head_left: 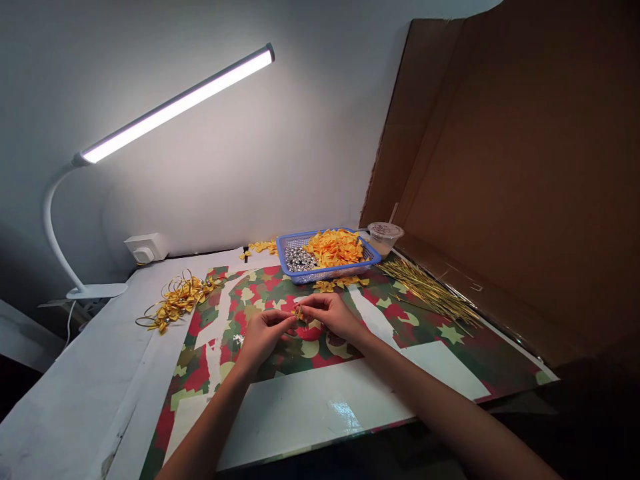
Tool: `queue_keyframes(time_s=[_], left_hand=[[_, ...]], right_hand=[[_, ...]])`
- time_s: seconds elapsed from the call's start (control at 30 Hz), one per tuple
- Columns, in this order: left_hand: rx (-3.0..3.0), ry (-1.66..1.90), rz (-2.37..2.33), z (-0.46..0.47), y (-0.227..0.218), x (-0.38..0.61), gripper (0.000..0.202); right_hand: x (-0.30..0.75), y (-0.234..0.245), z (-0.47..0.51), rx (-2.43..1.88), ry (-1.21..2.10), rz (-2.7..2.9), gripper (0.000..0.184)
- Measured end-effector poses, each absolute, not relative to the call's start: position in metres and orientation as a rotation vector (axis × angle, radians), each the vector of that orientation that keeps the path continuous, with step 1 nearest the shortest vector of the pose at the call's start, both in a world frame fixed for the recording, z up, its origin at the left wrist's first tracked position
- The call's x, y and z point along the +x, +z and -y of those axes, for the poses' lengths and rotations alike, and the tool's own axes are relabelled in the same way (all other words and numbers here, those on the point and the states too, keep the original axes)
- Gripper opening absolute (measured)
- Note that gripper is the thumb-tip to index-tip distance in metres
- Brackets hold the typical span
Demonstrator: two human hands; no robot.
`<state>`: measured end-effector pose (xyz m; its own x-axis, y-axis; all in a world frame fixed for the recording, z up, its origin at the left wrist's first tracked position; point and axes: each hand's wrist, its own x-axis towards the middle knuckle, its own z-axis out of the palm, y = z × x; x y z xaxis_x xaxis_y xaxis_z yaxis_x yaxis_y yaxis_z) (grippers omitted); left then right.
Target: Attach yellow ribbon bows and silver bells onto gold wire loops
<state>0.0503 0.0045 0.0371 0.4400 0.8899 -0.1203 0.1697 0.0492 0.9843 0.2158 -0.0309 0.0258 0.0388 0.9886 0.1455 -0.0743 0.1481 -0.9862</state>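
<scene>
Over the middle of the patterned board, my left hand (264,335) and my right hand (334,315) meet with fingertips pinched around a small gold ribbon bow (299,313). Fingers hide part of the bow. Beyond them, a blue plastic basket (327,272) holds a heap of yellow-orange ribbon bows (336,247) and a pile of shiny silver balls (300,259). A bundle of thin gold ties (425,287) lies to the right. At the left, a tangle of yellow bows with looped gold ties and silver balls (181,301) rests on the table.
Loose bows (343,284) lie in front of the basket, and more behind it. A lidded plastic cup with a straw (385,239) stands by its right corner. A cardboard wall (500,173) rises on the right; a lit lamp (180,103) reaches over from the left.
</scene>
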Motion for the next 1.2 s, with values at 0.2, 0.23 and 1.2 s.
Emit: queue_keyframes(time_s=[0.2, 0.23, 1.2], left_hand=[[1.451, 0.718, -1.0, -0.006, 0.035, 0.051, 0.03], [1.452, 0.716, -1.002, -0.005, 0.036, 0.051, 0.03], [1.962, 0.957, -1.134, -0.013, 0.013, 0.068, 0.02]], right_hand=[[0.217, 0.024, 0.03, -1.085, 1.109, 1.228, 0.023], [0.217, 0.023, 0.029, -1.088, 1.109, 1.234, 0.024], [0.254, 0.02, 0.017, -1.221, 0.955, 1.254, 0.033]])
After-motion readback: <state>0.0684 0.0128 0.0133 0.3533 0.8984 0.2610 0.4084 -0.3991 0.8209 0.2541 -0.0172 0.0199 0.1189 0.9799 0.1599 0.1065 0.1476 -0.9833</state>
